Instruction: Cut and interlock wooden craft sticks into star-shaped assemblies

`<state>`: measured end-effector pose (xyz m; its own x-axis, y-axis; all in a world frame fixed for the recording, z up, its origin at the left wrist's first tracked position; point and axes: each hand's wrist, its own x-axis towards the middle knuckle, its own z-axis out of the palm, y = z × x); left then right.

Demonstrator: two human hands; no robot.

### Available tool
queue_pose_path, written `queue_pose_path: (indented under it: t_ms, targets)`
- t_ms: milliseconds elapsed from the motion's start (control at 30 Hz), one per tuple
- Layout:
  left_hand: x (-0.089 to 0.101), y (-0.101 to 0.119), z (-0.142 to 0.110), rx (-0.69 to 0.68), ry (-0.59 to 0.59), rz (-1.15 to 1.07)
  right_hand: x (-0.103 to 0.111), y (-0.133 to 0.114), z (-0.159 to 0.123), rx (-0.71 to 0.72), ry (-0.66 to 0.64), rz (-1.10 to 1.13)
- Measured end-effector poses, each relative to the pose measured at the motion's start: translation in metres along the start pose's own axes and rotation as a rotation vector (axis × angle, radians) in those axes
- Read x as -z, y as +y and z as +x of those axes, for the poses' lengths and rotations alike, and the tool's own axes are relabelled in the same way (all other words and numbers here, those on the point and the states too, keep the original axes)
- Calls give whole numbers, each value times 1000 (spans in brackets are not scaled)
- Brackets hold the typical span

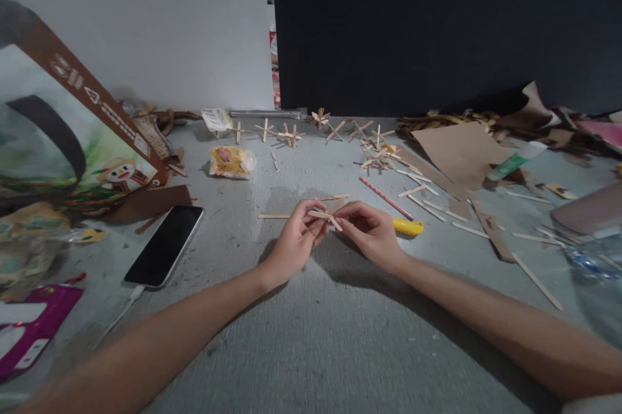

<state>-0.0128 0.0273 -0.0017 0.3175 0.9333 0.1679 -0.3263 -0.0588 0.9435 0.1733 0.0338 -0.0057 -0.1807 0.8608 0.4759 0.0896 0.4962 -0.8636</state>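
Note:
Between my two hands, at the middle of the table, is a small piece of crossed wooden craft sticks (321,214). My left hand (292,242) is closed on its left side, fingers curled round it. From the right, my right hand (373,232) pinches the same piece near the crossing. Fingers partly hide where the sticks meet. A loose craft stick (273,216) lies on the table just left of my left hand. The yellow utility knife (409,227) rests beside my right hand, with a red striped pencil (386,198) behind it.
Several star-shaped stick pieces (265,130) line the back. Loose sticks (444,210), brown cardboard (461,153) and a glue stick (518,161) lie to the right. On the left are a phone (164,247) with its cable, a paper bag (97,122) and a yellow packet (231,162).

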Motion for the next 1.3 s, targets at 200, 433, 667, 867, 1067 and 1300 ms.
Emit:
queue_pose_path:
  t_ms: [200, 433, 667, 867, 1067, 1300]
  targets:
    - [1, 0, 0, 48, 0, -5, -1, 1, 0, -1, -1, 3]
    - [3, -2, 2, 108, -10, -74, 0, 1, -1, 17, -9, 5]
    - [2, 2, -1, 65, -25, -75, 1, 4, -2, 9, 2, 34]
    - [-1, 7, -5, 64, 0, -51, 1, -1, -1, 117, -36, 120]
    - [3, 8, -4, 113, 21, -33, 2, -4, -1, 110, -55, 68]
    - [0, 10, -2, 25, -23, -15, 1, 0, -3, 104, -26, 32]
